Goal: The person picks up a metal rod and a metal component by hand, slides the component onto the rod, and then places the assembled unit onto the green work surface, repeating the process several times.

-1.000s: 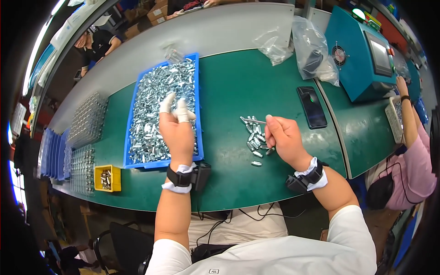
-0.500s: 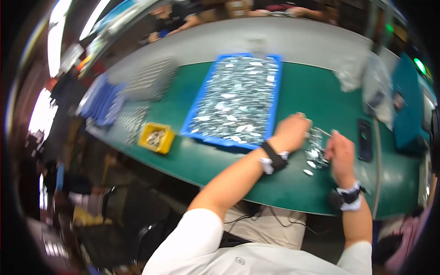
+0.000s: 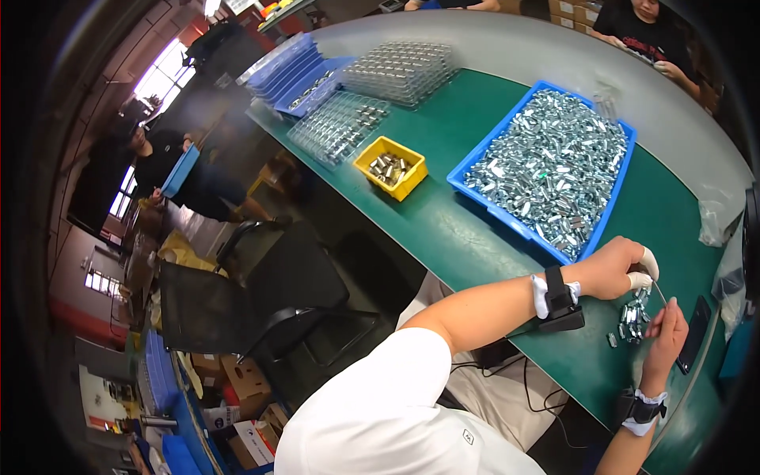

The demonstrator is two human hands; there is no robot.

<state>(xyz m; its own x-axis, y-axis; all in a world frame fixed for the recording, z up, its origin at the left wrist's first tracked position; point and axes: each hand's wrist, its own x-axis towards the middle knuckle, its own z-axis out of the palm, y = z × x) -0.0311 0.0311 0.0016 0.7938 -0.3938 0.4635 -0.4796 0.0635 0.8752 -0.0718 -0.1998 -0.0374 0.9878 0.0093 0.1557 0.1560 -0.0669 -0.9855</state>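
My left hand (image 3: pixel 613 267) wears pale finger covers on its thumb and index finger. Those fingertips are pinched together at the upper end of a thin metal rod (image 3: pixel 659 293); whatever lies between them is too small to make out. From below, my right hand (image 3: pixel 666 336) grips the rod's lower end. Between and beneath both hands, a little pile of shiny metal pieces (image 3: pixel 632 317) lies on the green tabletop. Close to my left wrist stands a blue tray (image 3: pixel 497 212) heaped with similar silvery pieces.
A yellow bin (image 3: pixel 412 184) holds small metal parts. Clear plastic trays (image 3: pixel 336 127) and stacked blue trays (image 3: pixel 273 71) stand at the far left. A dark phone (image 3: pixel 694 336) lies right of my right hand. A black chair (image 3: pixel 293 285) stands left; a person (image 3: pixel 202 170) carries a blue tray.
My view has swung left, so the table appears turned and further right, with the chair and the standing person in plain view. Both hands stay by the small pile with the rod between them.
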